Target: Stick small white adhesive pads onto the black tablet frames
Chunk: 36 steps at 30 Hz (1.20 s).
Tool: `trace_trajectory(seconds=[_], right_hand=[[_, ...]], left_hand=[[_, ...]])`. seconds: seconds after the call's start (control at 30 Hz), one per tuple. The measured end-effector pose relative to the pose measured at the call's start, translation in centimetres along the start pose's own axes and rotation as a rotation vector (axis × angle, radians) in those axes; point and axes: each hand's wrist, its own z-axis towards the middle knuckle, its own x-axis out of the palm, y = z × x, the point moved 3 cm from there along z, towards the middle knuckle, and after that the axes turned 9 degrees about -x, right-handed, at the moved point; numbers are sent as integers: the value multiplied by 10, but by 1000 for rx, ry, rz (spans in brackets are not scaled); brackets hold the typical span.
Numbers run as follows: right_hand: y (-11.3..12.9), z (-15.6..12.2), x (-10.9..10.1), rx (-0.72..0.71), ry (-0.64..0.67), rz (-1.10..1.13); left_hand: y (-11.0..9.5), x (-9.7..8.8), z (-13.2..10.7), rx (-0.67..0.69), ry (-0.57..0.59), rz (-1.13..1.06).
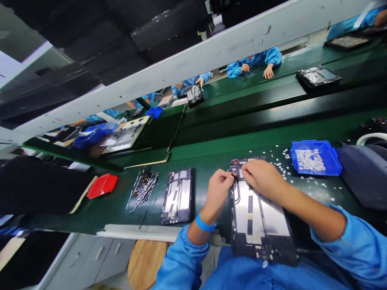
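Two hands [220, 187] [263, 177], opened device [261, 213] partly covered, small pinched piece [234, 176] indistinct

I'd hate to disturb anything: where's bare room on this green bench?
Bare patches: between the red tray and strip pile; between the untouched device and left hand. Crowded: left of the blue tray, among scattered white bits.
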Motion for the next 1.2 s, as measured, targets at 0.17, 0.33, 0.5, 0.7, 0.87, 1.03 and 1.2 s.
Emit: trace_trajectory(seconds=[0.17, 0.33, 0.5, 0.7, 0.87, 1.03, 1.2], right_hand=[[13, -3, 18, -11, 62, -71], [13, 1, 24, -3, 45, -128], [18, 15, 22, -20, 69, -79], [-39, 1, -31, 243, -85, 3], [-123, -42, -82, 685, 21, -284], [-68, -19, -65, 352, 64, 39], [-4, 35, -33, 260, 334, 122]], left_hand=[[-6, 2, -4, 54, -24, 117], [-5, 2, -5, 77, -52, 182], [-6, 2, -4, 71, -48, 185], [-3, -2, 0, 4, -38, 100], [0, -5, 2, -2, -16, 73], [-10, -8, -4, 38, 38, 205], [-21, -30, -1, 153, -61, 399]])
